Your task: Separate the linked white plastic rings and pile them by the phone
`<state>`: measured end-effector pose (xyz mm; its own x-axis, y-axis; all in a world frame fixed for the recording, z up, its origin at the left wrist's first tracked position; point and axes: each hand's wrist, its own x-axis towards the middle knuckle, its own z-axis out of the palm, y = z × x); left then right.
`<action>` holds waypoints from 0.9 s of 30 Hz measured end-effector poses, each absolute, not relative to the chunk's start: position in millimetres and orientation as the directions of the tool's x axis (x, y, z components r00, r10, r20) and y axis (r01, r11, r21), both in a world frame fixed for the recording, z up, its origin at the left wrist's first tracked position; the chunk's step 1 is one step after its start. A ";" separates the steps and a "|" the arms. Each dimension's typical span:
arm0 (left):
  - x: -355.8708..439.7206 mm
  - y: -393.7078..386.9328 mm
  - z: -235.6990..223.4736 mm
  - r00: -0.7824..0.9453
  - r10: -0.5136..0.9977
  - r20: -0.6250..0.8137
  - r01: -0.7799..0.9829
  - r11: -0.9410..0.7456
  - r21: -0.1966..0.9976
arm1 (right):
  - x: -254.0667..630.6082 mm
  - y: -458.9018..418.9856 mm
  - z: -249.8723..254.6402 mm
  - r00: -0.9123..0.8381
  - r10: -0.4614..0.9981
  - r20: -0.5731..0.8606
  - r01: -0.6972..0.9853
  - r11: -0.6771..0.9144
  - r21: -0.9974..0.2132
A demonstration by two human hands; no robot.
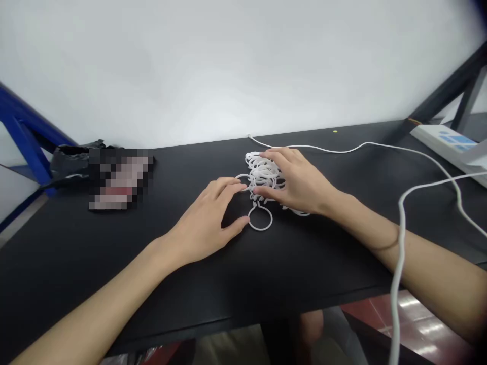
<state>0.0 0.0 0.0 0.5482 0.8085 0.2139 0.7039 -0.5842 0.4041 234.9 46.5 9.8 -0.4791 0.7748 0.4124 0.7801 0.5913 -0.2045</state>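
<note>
A heap of white plastic rings (262, 171) lies near the middle of the black table (114, 263). My right hand (299, 182) rests over the right side of the heap, fingers stretched flat across the rings. My left hand (213, 220) lies to the left of the heap, fingers apart, fingertips touching a ring at the heap's left edge. Its thumb touches a single larger white ring (261, 219) lying flat in front of the heap. Neither hand grips anything that I can see.
A black bag with a blurred-out item (114, 180) sits at the table's left back. White cables (399, 238) run across the right side and over my right forearm. A white power strip (452, 144) lies at the far right. A blue frame (23, 132) stands left.
</note>
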 end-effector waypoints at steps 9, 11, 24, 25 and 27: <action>7.7 -1.2 -5.6 0.548 0.817 0.179 0.717 -0.569 0.402 | 231.4 55.3 -1.6 -0.479 0.800 0.362 0.794 0.571 -0.211; 10.9 -0.3 -8.1 0.528 0.822 0.211 0.722 -0.566 0.397 | 231.2 58.1 -2.3 -0.470 0.805 0.363 0.805 0.559 -0.198; 34.1 24.2 -13.6 0.515 0.714 0.474 0.715 -0.663 0.222 | 232.6 70.6 -2.1 -0.428 0.802 0.417 0.810 0.545 -0.216; 36.6 27.5 -13.4 0.522 0.733 0.436 0.724 -0.651 0.229 | 233.3 70.4 -1.8 -0.425 0.804 0.417 0.804 0.547 -0.234; 40.4 33.1 -13.6 0.517 0.781 0.350 0.750 -0.610 0.255 | 235.2 69.3 -0.7 -0.419 0.813 0.404 0.788 0.547 -0.284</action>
<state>40.4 33.1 -13.6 0.5166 0.7813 0.3503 0.7499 -0.6103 0.2554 235.2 69.3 -0.7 -0.4190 0.8132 0.4039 0.7876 0.5468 -0.2841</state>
